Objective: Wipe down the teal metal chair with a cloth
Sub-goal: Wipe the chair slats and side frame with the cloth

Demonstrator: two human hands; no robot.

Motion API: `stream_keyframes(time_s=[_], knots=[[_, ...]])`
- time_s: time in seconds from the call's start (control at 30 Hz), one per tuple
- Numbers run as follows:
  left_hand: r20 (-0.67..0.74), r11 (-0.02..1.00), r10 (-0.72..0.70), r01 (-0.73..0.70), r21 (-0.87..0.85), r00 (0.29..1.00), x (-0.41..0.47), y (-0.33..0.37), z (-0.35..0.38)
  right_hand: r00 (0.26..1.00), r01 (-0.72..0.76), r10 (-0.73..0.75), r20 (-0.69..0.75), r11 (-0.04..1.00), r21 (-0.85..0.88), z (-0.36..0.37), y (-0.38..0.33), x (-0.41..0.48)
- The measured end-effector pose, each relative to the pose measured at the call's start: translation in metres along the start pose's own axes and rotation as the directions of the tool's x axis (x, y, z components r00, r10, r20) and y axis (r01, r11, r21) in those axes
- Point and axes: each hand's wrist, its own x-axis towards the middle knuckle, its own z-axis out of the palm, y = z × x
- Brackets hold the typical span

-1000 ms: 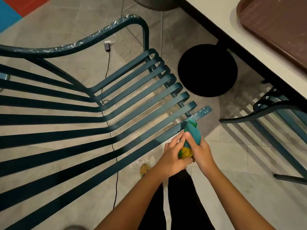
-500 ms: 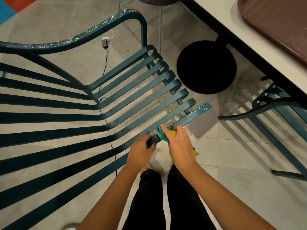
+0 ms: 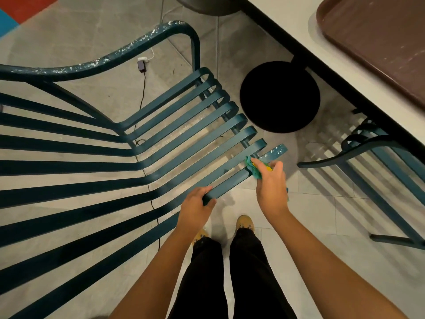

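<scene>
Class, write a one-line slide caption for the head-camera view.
Left hand grips the nearest bar of the teal chair while the right hand holds a cloth against it.

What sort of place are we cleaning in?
Probably a cafe or canteen: a brown serving tray on a white table, its round black pedestal base, and a second teal chair tucked under it.

Your black long trousers [image 3: 202, 284], plain, your left shoe [image 3: 199, 236], your right shoe [image 3: 245, 223], both tan-yellow with rounded toes, your left forearm [image 3: 165, 268], right forearm [image 3: 322, 261], bare
</scene>
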Motion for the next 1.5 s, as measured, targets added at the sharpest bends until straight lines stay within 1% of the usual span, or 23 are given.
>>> stream_keyframes(time_s=[0.07, 0.1, 0.17, 0.23, 0.3, 0.37, 0.4, 0.53, 0.63, 0.7, 0.77, 0.8, 0.83, 0.9, 1.0, 1.07, 1.13, 1.2, 1.27, 1.33, 1.37, 1.43, 1.5], knots=[[-0.015, 1.000, 0.011, -0.011, -0.002, 1.000, 0.002, 0.003, 0.001, 0.998, -0.047, 0.048, -0.032, 0.998, 0.030, 0.000, -0.008, -0.003], [-0.026, 1.000, 0.022, -0.022, -0.001, 0.999, 0.004, 0.005, 0.001, 0.999, -0.031, 0.032, -0.039, 0.999, 0.007, 0.000, -0.014, -0.006], [-0.041, 0.998, 0.057, -0.057, 0.001, 0.998, 0.006, 0.009, 0.004, 0.997, 0.069, -0.070, -0.043, 0.997, -0.030, 0.002, -0.025, -0.014], [-0.061, 0.993, 0.122, -0.122, 0.008, 0.991, 0.007, 0.013, 0.009, 0.980, 0.198, -0.200, -0.006, 0.974, -0.106, 0.006, -0.033, -0.024], [-0.084, 0.984, 0.179, -0.178, 0.023, 0.980, 0.009, 0.014, 0.015, 0.949, 0.311, -0.317, 0.009, 0.926, -0.216, 0.010, -0.029, -0.025], [-0.095, 0.978, 0.206, -0.204, 0.034, 0.974, 0.011, 0.015, 0.019, 0.925, 0.369, -0.379, 0.026, 0.880, -0.300, 0.007, -0.020, -0.018], [-0.093, 0.977, 0.210, -0.207, 0.041, 0.973, 0.012, 0.015, 0.020, 0.929, 0.358, -0.368, 0.027, 0.880, -0.312, 0.004, -0.014, -0.012], [-0.066, 0.986, 0.156, -0.152, 0.069, 0.986, 0.016, 0.016, 0.020, 0.974, 0.212, -0.227, -0.018, 0.933, -0.289, -0.009, 0.006, 0.012], [-0.056, 0.986, 0.150, -0.145, 0.077, 0.987, 0.018, 0.017, 0.020, 0.979, 0.197, -0.204, 0.003, 0.944, -0.266, -0.011, 0.014, 0.019], [-0.054, 0.986, 0.159, -0.155, 0.064, 0.986, 0.019, 0.019, 0.020, 0.993, 0.118, -0.120, 0.000, 0.977, -0.179, -0.011, 0.010, 0.018], [-0.063, 0.982, 0.183, -0.180, 0.055, 0.981, 0.020, 0.022, 0.022, 0.999, 0.018, -0.020, -0.032, 0.997, -0.075, -0.012, 0.004, 0.015], [-0.071, 0.978, 0.206, -0.203, 0.057, 0.976, 0.020, 0.025, 0.023, 0.999, 0.002, -0.005, -0.045, 0.999, -0.048, -0.013, 0.002, 0.013], [-0.080, 0.973, 0.227, -0.223, 0.059, 0.971, 0.020, 0.027, 0.024, 0.999, 0.019, -0.021, -0.049, 0.999, -0.044, -0.013, 0.000, 0.011], [-0.088, 0.965, 0.260, -0.255, 0.066, 0.962, 0.022, 0.032, 0.026, 0.993, 0.114, -0.116, -0.019, 0.989, -0.096, -0.013, 0.000, 0.008], [-0.084, 0.960, 0.275, -0.268, 0.083, 0.958, 0.026, 0.039, 0.027, 0.965, 0.262, -0.253, 0.068, 0.928, -0.265, -0.012, 0.009, 0.007], [-0.079, 0.965, 0.257, -0.251, 0.082, 0.963, 0.029, 0.041, 0.027, 0.952, 0.301, -0.301, 0.060, 0.878, -0.372, -0.015, 0.020, 0.010], [-0.067, 0.969, 0.238, -0.232, 0.086, 0.969, 0.031, 0.042, 0.026, 0.952, 0.295, -0.303, 0.043, 0.867, -0.402, -0.018, 0.029, 0.016], [-0.050, 0.972, 0.220, -0.215, 0.096, 0.974, 0.031, 0.043, 0.025, 0.967, 0.253, -0.251, 0.048, 0.909, -0.333, -0.023, 0.036, 0.024], [-0.039, 0.972, 0.213, -0.208, 0.110, 0.976, 0.031, 0.044, 0.025, 0.984, 0.176, -0.168, 0.054, 0.959, -0.222, -0.029, 0.040, 0.033], [-0.039, 0.973, 0.205, -0.199, 0.121, 0.978, 0.031, 0.045, 0.024, 0.993, 0.120, -0.118, 0.027, 0.985, -0.125, -0.032, 0.043, 0.038], [-0.041, 0.973, 0.200, -0.193, 0.125, 0.979, 0.032, 0.047, 0.024, 0.993, 0.114, -0.115, -0.005, 0.990, -0.080, -0.033, 0.042, 0.037], [-0.046, 0.974, 0.190, -0.182, 0.137, 0.981, 0.032, 0.049, 0.024, 0.986, 0.148, -0.149, -0.071, 0.989, -0.010, -0.034, 0.038, 0.031], [-0.046, 0.977, 0.178, -0.171, 0.128, 0.983, 0.032, 0.051, 0.026, 0.973, 0.211, -0.210, -0.093, 0.978, -0.003, -0.030, 0.031, 0.022]])
